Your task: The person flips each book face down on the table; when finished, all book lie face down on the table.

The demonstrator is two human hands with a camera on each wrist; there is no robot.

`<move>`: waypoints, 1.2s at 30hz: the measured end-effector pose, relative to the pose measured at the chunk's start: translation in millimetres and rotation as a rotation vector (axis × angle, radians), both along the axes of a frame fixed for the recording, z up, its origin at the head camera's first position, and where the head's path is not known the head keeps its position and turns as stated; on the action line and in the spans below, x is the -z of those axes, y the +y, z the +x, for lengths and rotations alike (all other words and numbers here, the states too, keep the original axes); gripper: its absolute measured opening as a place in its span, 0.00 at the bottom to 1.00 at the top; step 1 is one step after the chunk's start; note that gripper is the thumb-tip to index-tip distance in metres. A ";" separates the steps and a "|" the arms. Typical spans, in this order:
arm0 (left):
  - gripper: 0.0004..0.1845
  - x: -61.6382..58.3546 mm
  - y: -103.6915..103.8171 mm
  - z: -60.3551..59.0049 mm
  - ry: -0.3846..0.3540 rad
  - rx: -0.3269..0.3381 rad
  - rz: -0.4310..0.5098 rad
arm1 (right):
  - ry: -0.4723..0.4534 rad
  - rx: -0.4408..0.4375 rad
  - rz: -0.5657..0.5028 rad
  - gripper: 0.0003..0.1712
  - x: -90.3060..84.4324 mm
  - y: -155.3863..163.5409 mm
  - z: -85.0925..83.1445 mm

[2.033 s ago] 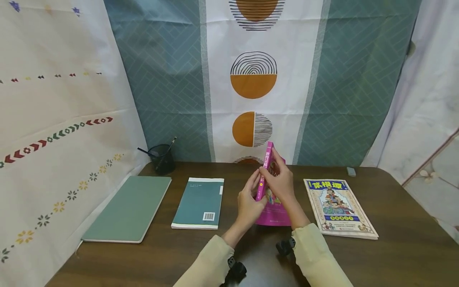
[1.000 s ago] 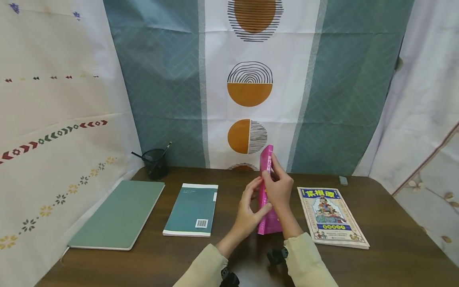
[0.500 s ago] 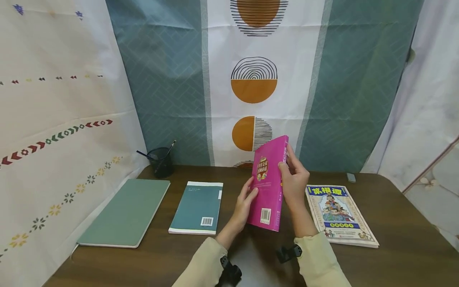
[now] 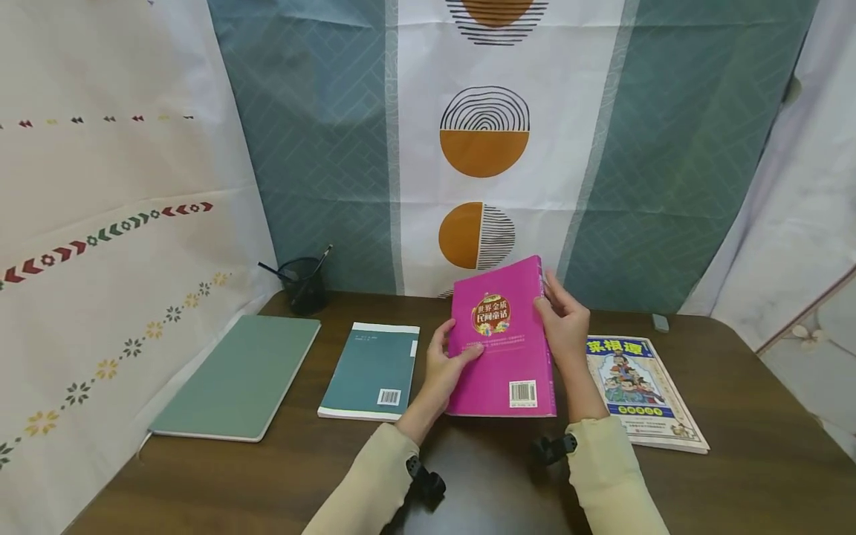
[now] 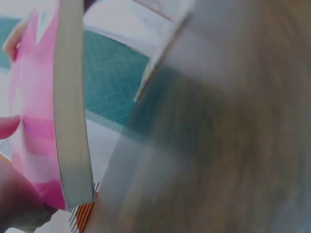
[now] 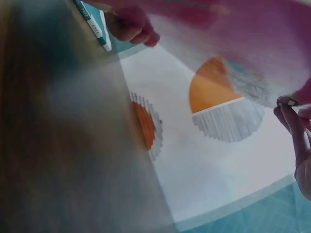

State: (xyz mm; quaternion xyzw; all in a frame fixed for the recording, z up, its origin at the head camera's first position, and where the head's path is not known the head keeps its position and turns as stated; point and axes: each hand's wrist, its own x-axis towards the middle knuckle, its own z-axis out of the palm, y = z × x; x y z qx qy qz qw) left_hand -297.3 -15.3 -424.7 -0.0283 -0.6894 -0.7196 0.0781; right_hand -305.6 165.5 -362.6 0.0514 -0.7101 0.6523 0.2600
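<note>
A pink paperback book (image 4: 498,371) is held up over the table, its back cover with a round emblem and barcode toward the head camera. My left hand (image 4: 446,364) grips its left edge, thumb lying across the cover. On the opposite side, my right hand (image 4: 567,319) pinches the spine edge near the top. In the left wrist view, the page block of the book (image 5: 73,107) shows, with part of my left hand (image 5: 19,199) at its cover. The right wrist view has my right hand (image 6: 301,145) at the book's edge, the cover blurred.
Left of the pink book lie a teal book (image 4: 371,371) with a barcode and a large green notebook (image 4: 237,379). A black mesh pen cup (image 4: 305,290) stands at the back left. An illustrated book (image 4: 642,394) lies to the right, with a small grey object (image 4: 660,322) behind it.
The pink book has turned from spine-on to show its back cover. My right hand has shifted right with the spine, and my left thumb now lies on the cover.
</note>
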 end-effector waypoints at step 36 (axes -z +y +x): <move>0.46 20.3 -7.9 -11.7 -0.008 0.019 -0.248 | -0.432 -0.065 0.112 0.40 57.8 17.4 -29.1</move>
